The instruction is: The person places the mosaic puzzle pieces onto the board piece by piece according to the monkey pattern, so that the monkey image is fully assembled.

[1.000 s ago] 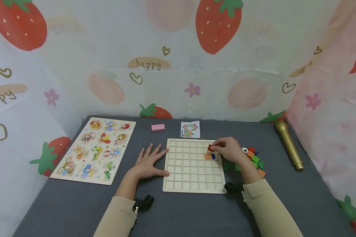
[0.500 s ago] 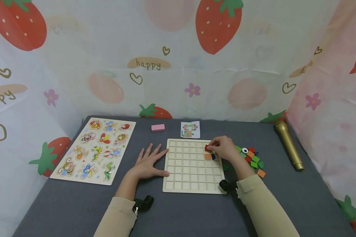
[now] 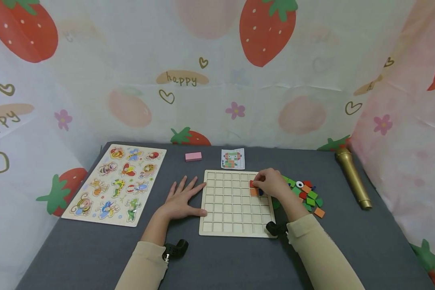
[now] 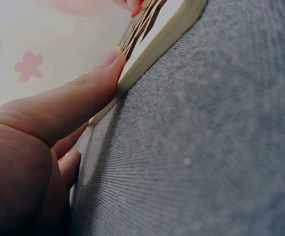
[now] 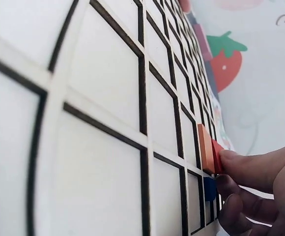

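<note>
A pale wooden grid board lies in the middle of the grey table. My left hand is spread flat at its left side; in the left wrist view the thumb touches the board's edge. Over the upper right cells, my right hand pinches a red tile between thumb and fingers. That red tile sits just behind an orange tile in the right wrist view. Beside the orange one is a dark blue piece, partly covered by the fingers in the head view.
Right of the board lies a pile of coloured pieces, partly hidden by the right arm. Behind the board are a pattern card and a pink block. A cartoon insect board lies left; a gold tube lies far right.
My right hand has shifted left with the red tile and come down at the cell behind the orange tile. My left hand has stayed at the board's edge.
</note>
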Tool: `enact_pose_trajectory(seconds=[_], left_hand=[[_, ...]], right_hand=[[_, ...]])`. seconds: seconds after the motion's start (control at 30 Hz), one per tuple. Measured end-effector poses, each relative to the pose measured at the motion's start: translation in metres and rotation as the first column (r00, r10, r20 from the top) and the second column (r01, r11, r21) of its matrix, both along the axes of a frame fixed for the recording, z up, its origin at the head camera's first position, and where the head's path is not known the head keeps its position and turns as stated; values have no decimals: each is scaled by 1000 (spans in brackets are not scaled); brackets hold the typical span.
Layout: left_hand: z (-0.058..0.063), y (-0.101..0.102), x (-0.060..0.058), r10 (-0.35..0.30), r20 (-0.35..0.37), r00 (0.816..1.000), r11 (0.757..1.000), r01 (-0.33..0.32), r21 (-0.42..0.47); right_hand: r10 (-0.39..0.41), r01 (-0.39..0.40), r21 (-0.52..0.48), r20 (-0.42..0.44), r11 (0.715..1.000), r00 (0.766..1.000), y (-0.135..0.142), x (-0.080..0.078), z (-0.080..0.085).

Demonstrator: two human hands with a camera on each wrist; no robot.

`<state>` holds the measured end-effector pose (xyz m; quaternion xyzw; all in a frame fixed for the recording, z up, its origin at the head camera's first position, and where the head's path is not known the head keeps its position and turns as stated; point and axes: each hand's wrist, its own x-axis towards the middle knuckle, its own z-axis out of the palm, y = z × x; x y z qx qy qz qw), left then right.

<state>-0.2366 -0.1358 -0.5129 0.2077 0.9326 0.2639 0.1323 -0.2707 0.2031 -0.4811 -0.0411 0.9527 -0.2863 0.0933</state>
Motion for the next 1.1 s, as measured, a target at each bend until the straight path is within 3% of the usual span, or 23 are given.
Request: enact_pose_trajectory(seconds=[0.57,1.1], left_hand=[[2,2,2,8,-4,1000,1000,-8,3],[2,2,2,9,12,1000,1000,-9,20]], right_hand=[[18,-16,-108,15,994,1000,8,-2,-2],[-92,91,34,25,995,995,13,-5,1]])
